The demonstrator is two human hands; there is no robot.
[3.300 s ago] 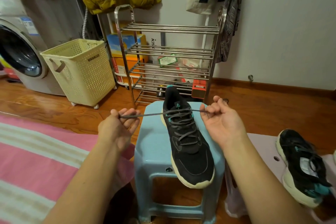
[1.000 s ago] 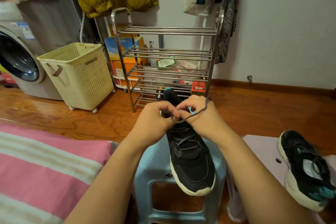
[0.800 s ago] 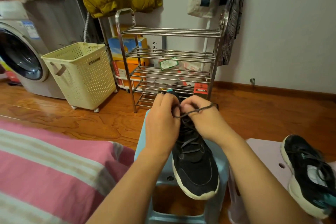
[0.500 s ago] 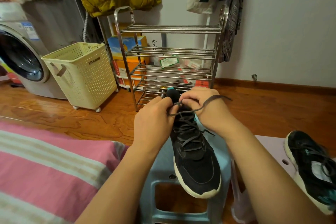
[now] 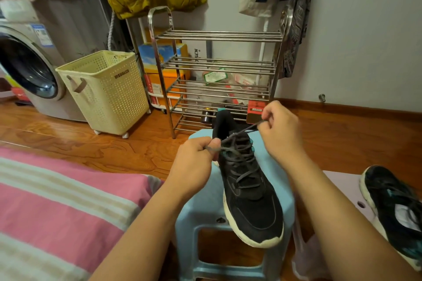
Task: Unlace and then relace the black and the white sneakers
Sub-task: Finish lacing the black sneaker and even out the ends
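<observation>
Hands apart again after meeting over the tongue: left hand (image 5: 194, 162) and right hand (image 5: 279, 130) each pinch a lace end (image 5: 250, 126), pulling outward. Black sneaker (image 5: 246, 189) sits on the blue stool (image 5: 198, 207); the first knot is probably cinching.

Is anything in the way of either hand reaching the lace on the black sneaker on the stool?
Nothing visible is. The left hand and the right hand each already pinch an end of the grey lace above the tongue of the black sneaker, which lies on the blue stool.
</observation>
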